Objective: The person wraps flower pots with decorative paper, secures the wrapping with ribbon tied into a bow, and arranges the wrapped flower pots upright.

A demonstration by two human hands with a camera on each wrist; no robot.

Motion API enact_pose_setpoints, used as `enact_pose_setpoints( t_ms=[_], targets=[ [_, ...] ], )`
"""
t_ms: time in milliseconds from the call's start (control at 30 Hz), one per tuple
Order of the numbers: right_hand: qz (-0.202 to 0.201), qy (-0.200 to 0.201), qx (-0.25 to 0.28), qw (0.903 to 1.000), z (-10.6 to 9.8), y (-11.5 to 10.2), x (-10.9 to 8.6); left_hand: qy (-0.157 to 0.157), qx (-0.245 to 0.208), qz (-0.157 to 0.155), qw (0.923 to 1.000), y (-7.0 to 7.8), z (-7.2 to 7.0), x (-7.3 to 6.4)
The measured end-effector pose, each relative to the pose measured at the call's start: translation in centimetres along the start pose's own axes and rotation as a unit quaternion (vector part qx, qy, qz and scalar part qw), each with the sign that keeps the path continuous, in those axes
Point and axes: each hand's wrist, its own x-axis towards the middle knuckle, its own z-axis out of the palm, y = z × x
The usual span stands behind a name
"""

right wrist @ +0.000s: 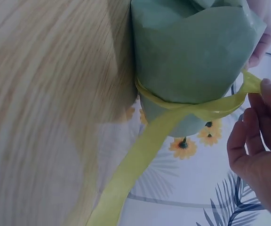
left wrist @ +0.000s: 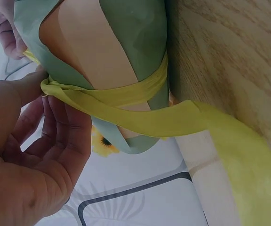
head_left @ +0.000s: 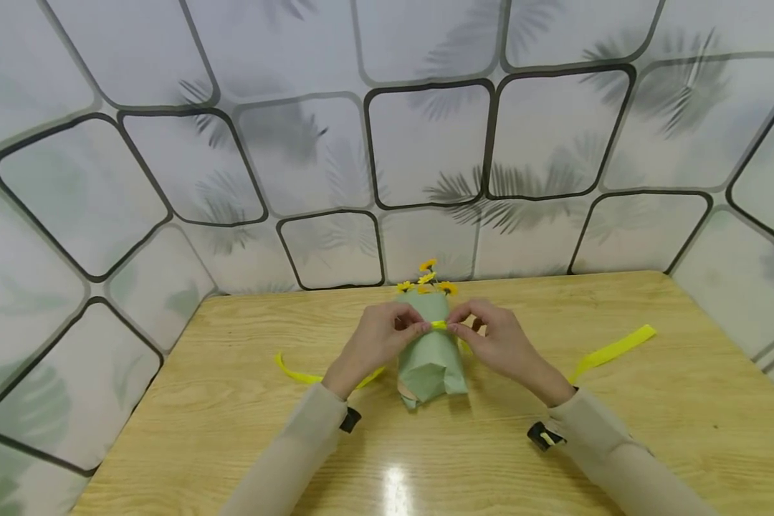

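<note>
A bouquet wrapped in green paper (head_left: 428, 358) lies on the table, with yellow flowers (head_left: 427, 278) poking out at its far end. Round the wrapping runs a yellow ribbon (left wrist: 126, 94). My left hand (head_left: 383, 337) pinches the ribbon between thumb and fingers at the bouquet's left. On the other side my right hand (head_left: 493, 337) pinches it too, a short stretch of ribbon showing between both hands. Beige paper (left wrist: 91, 42) shows beneath the green in the left wrist view. Loose ribbon hangs from the right hand's side (right wrist: 140, 160) in the right wrist view.
The wooden table (head_left: 232, 430) carries the bouquet. One loose ribbon tail (head_left: 613, 351) stretches off to the right, another (head_left: 297, 374) to the left. Behind stands a patterned backdrop (head_left: 426, 143). Both wrists wear black straps.
</note>
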Motion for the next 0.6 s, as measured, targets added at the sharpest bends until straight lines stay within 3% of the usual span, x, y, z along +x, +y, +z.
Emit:
enact_pose_setpoints(
  t_ms=[267,600],
  targets=[
    [0.095,-0.083,0.065,0.9899,-0.2,-0.2,-0.2,0.000,0.007,0.002,1.0000,-0.1,-0.1,-0.4],
    [0.091,-0.113,0.080,0.9862,-1.2,-0.1,-0.5,-0.011,-0.009,0.029,0.9995,-0.3,-0.3,-1.3]
  ],
)
